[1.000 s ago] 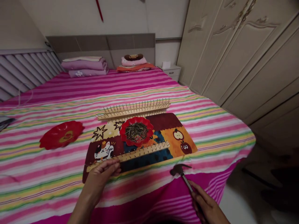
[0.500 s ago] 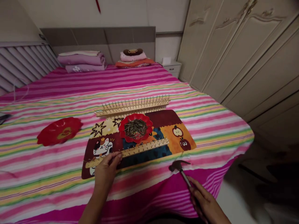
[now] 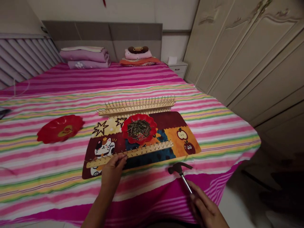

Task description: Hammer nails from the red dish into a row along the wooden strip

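Note:
My right hand is wrapped round the handle of a claw hammer, whose head hangs over the near edge of the bed, right of the mat. With fingertips pinched together, my left hand is at the near side of a narrow wooden strip. Whatever is between those fingertips is too small to make out. Nails stand in rows along the strip, which lies slantwise on a patterned mat. Just beyond it, a red scalloped bowl holds a heap of loose nails.
Behind the bowl lie wooden strips with many upright nails. A red dish rests to the left on the striped bedspread. Folded bedding is stacked by the headboard. A wardrobe stands to the right.
My left hand has shifted slightly right along the strip. The hammer head has moved a little left. The view has tilted slightly down.

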`<state>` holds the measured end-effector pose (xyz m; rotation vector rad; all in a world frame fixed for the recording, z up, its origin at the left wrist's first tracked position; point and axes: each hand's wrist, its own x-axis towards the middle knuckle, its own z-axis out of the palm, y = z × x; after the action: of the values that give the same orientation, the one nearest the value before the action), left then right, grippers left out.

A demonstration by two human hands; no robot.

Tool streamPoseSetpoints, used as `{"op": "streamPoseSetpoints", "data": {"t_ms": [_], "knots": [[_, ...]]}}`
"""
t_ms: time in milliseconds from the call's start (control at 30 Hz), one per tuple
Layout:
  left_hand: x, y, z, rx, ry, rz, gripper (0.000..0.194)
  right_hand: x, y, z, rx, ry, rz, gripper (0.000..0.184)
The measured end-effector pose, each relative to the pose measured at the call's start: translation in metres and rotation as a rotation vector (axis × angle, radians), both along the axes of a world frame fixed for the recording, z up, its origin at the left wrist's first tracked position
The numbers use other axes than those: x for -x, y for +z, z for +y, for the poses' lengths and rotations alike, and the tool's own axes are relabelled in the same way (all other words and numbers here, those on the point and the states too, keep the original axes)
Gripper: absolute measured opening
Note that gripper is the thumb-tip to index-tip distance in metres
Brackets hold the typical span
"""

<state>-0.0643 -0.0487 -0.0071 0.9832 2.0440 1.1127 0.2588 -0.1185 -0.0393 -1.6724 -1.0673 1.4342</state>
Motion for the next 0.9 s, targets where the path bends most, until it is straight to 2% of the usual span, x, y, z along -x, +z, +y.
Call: {"op": "streamPoseSetpoints", "data": {"t_ms": [200, 333, 467, 533, 700, 833, 900], "knots": [[-0.002, -0.007, -0.001, -0.103, -0.049, 0.229, 0.028, 0.045, 0.056, 0.028, -0.315, 0.396, -0.09, 0.047], [-0.002, -0.008, -0.002, -0.154, -0.103, 0.354, 0.024, 0.084, 0.074, 0.049, -0.499, 0.512, -0.095, 0.044], [-0.001, -0.013, -0.004, -0.221, -0.125, 0.412, 0.019, 0.112, 0.088, 0.063, -0.688, 0.639, -0.193, 0.045], [-0.001, -0.015, -0.005, -0.227, -0.131, 0.437, 0.016, 0.121, 0.092, 0.066, -0.711, 0.693, -0.266, 0.047], [0.0, -0.015, -0.007, -0.198, -0.133, 0.495, 0.014, 0.127, 0.092, 0.065, -0.658, 0.813, -0.382, 0.05], [-0.001, -0.016, -0.005, -0.217, -0.133, 0.48, 0.017, 0.111, 0.096, 0.053, -0.64, 0.798, -0.244, 0.049], [-0.002, -0.016, -0.005, -0.231, -0.138, 0.459, 0.019, 0.096, 0.096, 0.045, -0.583, 0.776, -0.157, 0.047]]}}
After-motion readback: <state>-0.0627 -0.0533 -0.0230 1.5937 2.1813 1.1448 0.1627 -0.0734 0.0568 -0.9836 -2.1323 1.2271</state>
